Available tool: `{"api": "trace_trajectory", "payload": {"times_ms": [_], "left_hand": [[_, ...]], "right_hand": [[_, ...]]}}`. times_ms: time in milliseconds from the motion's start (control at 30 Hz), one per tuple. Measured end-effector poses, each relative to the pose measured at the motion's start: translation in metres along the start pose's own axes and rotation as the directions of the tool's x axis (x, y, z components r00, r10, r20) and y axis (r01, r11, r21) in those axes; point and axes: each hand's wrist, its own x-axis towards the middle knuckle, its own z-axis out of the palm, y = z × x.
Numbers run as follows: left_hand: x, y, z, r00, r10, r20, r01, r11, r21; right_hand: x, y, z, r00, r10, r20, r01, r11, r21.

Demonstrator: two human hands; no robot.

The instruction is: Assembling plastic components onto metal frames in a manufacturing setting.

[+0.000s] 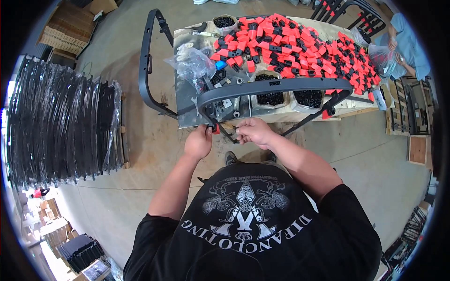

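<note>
A black tubular frame [276, 85] with a bent, rounded outline stands across the near edge of the workbench. At its near left leg, my left hand [199, 143] is closed on a small red and black plastic piece [216, 129] that sits against the tube. To the right of it, my right hand [256, 133] is closed in a pinch, its fingertips close to the frame's lower part. Whatever those fingertips hold is too small to make out. Another bent black frame [145, 70] stands at the bench's left end.
Red and black plastic pieces [290, 44] are heaped over the workbench [187, 117]. Tubs of small black parts [270, 98], a wrench [236, 114] and a plastic bag [192, 65] lie among them. Wrapped black frames [65, 122] stand stacked at left. A co-worker [405, 47] is at far right.
</note>
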Motion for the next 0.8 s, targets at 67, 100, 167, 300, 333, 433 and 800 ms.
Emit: {"api": "trace_trajectory", "payload": {"times_ms": [67,100,167,300,333,433,800], "left_hand": [[0.01,-0.008,-0.006,0.996,0.066,0.055,-0.067,0.998,0.018],[0.016,-0.01,-0.007,0.991,0.093,0.1,-0.097,0.994,0.039],[0.021,-0.016,-0.008,0.981,0.123,0.15,-0.133,0.99,0.056],[0.026,-0.018,-0.014,0.968,0.163,0.193,-0.174,0.984,0.041],[0.026,-0.016,-0.017,0.963,0.162,0.213,-0.176,0.983,0.048],[0.028,-0.017,-0.021,0.954,0.153,0.258,-0.173,0.983,0.056],[0.031,-0.019,-0.024,0.942,0.159,0.295,-0.19,0.978,0.08]], "right_hand": [[0.017,0.007,0.019,0.998,-0.043,-0.055,0.042,0.999,-0.034],[0.025,0.008,0.025,0.997,-0.041,-0.07,0.038,0.998,-0.054],[0.035,0.007,0.043,0.994,-0.054,-0.096,0.048,0.997,-0.061],[0.042,0.013,0.06,0.985,-0.106,-0.136,0.091,0.99,-0.111],[0.044,0.017,0.061,0.982,-0.135,-0.131,0.118,0.984,-0.134],[0.048,0.024,0.065,0.967,-0.196,-0.163,0.168,0.971,-0.172],[0.046,0.012,0.072,0.973,-0.154,-0.172,0.096,0.948,-0.305]]}}
